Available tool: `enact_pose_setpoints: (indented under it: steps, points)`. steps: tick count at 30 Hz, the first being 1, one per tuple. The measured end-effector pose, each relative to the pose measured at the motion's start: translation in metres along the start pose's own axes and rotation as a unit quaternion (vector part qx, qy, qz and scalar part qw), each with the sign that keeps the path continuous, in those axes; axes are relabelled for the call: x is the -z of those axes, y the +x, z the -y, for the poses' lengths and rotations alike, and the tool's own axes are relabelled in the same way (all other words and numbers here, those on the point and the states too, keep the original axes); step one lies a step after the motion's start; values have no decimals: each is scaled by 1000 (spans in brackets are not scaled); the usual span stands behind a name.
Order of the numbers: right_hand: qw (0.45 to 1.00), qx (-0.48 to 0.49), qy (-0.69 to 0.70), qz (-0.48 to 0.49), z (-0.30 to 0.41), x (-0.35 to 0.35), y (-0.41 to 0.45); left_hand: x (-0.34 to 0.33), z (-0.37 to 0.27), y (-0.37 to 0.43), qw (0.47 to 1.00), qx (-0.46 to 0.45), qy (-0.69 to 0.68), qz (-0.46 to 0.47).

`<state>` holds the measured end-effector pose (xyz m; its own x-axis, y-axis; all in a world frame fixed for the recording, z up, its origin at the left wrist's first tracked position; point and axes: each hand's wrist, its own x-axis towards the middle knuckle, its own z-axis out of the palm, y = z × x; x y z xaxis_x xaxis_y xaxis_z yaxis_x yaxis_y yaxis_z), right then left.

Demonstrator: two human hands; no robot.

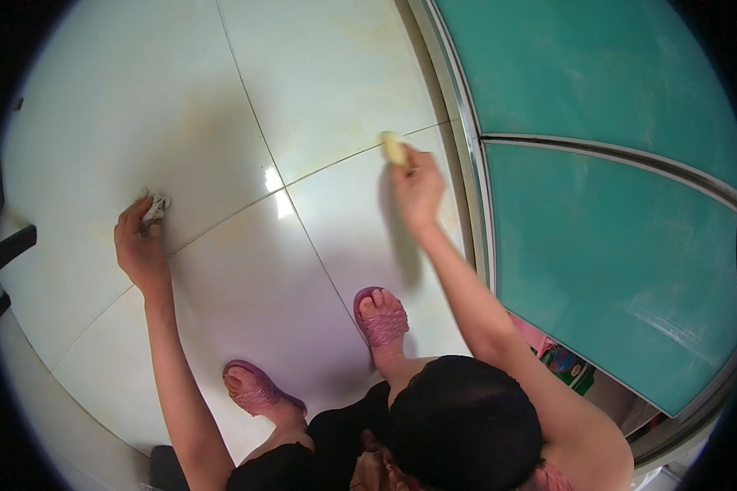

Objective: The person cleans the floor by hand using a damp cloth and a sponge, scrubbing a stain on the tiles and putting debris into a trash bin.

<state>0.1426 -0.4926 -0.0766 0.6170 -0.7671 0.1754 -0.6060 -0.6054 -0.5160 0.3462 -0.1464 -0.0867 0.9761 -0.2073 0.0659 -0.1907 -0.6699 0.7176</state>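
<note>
My left hand (140, 245) is out over the pale floor tiles on the left, its fingers closed around a crumpled white wad (155, 208) with dark specks. Whether the wad is paper or cloth I cannot tell. On the right, my right hand (421, 190) pinches a pale yellow, slightly blurred piece (395, 149) by its near end. Its exact kind is unclear. That hand is above the floor close to the cabinet's base, and a shadow falls beside it.
Glossy white floor tiles (319, 245) bear faint yellowish stains. Along the right stands a cabinet with green sliding panels (596, 245) and a metal-edged frame; packages (565, 368) show through its gap. My feet wear pink woven slippers (384, 328). Dark furniture legs (15, 245) edge the left.
</note>
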Motion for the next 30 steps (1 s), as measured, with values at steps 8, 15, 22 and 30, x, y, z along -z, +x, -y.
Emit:
enact_pose_setpoints:
  steps: [8,15,22,30]
  points:
    - [980,137,127,64,102,-29,-41,15,13,2,998,-40,51,21]
    - [994,76,-81,2,2,-12,48,26,1,-4,997,32,-69,0]
    - [971,158,75,164,106,-80,-53,31,-25,-47,991,25,-54,-122]
    - [957,158,205,131,115,-76,-12,68,21,-65,982,-15,47,-180]
